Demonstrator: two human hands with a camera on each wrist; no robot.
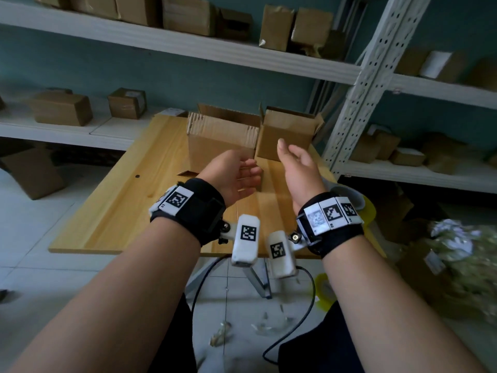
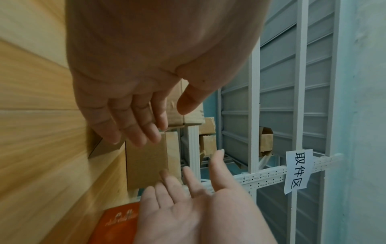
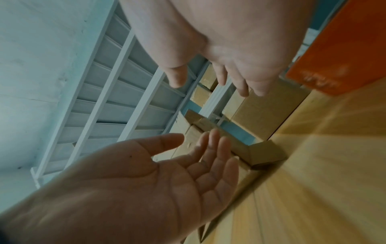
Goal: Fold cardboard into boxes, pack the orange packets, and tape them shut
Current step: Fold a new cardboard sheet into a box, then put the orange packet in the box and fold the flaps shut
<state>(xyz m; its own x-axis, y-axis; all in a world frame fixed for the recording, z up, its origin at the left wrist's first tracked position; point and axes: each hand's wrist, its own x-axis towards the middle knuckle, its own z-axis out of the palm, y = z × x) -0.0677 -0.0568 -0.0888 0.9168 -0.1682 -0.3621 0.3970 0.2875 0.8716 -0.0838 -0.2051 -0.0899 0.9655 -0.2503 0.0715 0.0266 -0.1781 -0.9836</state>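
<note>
Two brown cardboard boxes stand with their top flaps up at the far end of the wooden table [image 1: 121, 205]: the left box [image 1: 220, 141] and the right box [image 1: 287, 133]. My left hand [image 1: 247, 176] and right hand [image 1: 290, 154] hover just in front of them, palms facing each other, fingers straight, holding nothing. The wrist views show the same: the left hand [image 2: 163, 118] and right hand [image 3: 211, 82] are both empty. An orange packet [image 2: 119, 222] lies on the table near the right hand, also seen as the orange packet [image 3: 338, 49]. It is hidden in the head view.
A tape roll [image 1: 349, 197] sits at the table's right edge behind my right wrist. A loose cardboard flap [image 1: 185, 173] lies by the left box. White metal shelves [image 1: 376, 76] with several boxes surround the table. Scraps, a cable and a yellow tape roll [image 1: 325, 289] lie on the floor.
</note>
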